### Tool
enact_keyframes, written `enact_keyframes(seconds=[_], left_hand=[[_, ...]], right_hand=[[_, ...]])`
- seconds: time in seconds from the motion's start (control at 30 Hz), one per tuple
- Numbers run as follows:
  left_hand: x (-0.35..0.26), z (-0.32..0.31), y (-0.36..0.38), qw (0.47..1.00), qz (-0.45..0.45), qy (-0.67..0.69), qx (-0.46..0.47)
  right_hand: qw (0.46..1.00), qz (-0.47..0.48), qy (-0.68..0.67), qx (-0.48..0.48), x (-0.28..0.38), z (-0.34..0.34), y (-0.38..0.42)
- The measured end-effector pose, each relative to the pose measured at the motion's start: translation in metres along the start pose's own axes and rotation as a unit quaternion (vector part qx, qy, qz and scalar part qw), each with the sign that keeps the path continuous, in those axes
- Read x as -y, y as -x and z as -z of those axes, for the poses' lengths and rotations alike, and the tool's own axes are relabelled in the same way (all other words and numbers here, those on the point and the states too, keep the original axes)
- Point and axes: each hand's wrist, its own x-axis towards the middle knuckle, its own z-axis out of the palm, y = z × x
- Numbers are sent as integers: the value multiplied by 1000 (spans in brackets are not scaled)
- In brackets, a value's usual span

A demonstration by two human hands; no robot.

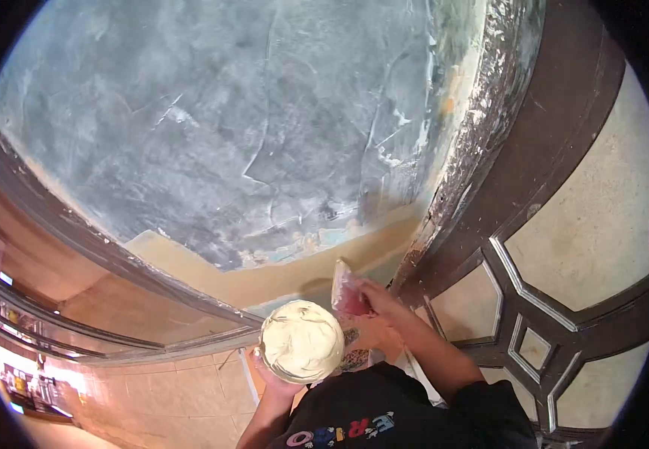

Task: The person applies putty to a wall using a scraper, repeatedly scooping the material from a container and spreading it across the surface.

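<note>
My left hand point(276, 379) holds a round tub of pale cream paste point(302, 340) from below and its left side, at the bottom centre. The paste is heaped and swirled on top. To the right of the tub, my right hand point(375, 298) is closed on a flat reddish scraper point(348, 293) with pale paste along its edge. The scraper is up close to the lower part of the wall point(264, 112), beside a wet tan band point(264, 284); whether it touches cannot be told. Above the band the wall is mottled grey-blue with cracks and white patches.
A worn, paint-spattered frame point(482, 120) edges the wall on the right, beside a dark lattice door point(519, 299) with pale panels. Dark wooden trim point(115, 247) borders the left. Below lies a tiled floor point(182, 389), with a speckled object point(354, 361) near my body.
</note>
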Motion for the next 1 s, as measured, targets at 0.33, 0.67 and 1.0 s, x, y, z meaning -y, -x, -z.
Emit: enact_keyframes(seconds=[0.33, 0.67, 1.0], left_hand=[[-40, -18, 2, 991, -29, 111, 75], [-75, -26, 5, 992, -85, 58, 69], [-94, -36, 15, 980, -184, 28, 67]], right_hand=[[945, 245, 216, -19, 84, -27, 77], [588, 543, 595, 81, 148, -116, 117], [307, 584, 732, 167, 164, -176, 123]])
